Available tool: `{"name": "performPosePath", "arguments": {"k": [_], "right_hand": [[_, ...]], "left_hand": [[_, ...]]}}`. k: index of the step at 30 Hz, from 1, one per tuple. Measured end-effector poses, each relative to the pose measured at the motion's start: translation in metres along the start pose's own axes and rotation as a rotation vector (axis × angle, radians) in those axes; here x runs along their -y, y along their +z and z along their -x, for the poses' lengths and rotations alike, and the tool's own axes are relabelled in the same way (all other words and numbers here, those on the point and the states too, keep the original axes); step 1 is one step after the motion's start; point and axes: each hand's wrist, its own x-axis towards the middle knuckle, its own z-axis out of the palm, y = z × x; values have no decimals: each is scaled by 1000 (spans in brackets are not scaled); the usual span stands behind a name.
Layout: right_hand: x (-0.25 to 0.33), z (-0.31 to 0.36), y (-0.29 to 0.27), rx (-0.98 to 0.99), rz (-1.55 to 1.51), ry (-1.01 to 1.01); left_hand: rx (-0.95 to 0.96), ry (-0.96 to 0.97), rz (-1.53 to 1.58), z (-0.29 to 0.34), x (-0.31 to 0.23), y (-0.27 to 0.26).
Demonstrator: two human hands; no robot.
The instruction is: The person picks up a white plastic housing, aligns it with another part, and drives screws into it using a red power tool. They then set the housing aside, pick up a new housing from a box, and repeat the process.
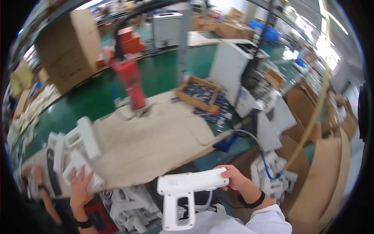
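My right hand (234,178) is closed round the barrel end of a white plastic gun-shaped housing (191,180). Its looped handle points down toward my lap, and small screw holes show along its side. On the left, my left hand (81,189) lies with fingers spread on another white gun-shaped housing (87,171) at the edge of the bench. Just beyond it, more white housings (86,138) rest together on the cardboard-covered top. Below the bench edge, between my arms, a heap of similar white parts (132,208) fills a container.
Another person's hands (34,177) are at the far left. A red-handled hanging tool (130,84) is over the cardboard sheet (144,136). Dark small parts surround a cardboard tray (181,93). At right, a carton (323,183) stands beside piled white parts (272,175) and a hose (317,113).
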Motion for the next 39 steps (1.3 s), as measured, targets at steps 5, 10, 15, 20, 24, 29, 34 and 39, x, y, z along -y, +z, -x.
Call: {"name": "performPosePath", "arguments": {"k": [5,10,15,20,24,29,34,39], "right_hand": [[-52,125,-112,-347,-189,57],[-106,254,-162,-946,-565,-121],[-140,295,-169,-1131,-741,-528],[-134,284,-195,-974,-484,-73],[-75,230,-171,-413,12,474],[38,96,5,371,720,154],[70,-20,154,153,1166,-715],[109,-147,235,-490,881,-1409]], "left_hand": [[-59,274,-197,-49,16,15],[-154,428,-26,-80,-18,22],[-162,450,69,-101,-54,36],[-119,308,67,-98,-92,13],[-99,273,118,-130,-115,33],[-48,250,241,-150,-152,21],[91,80,187,-141,-147,14],[-4,78,164,-140,-156,16]]}}
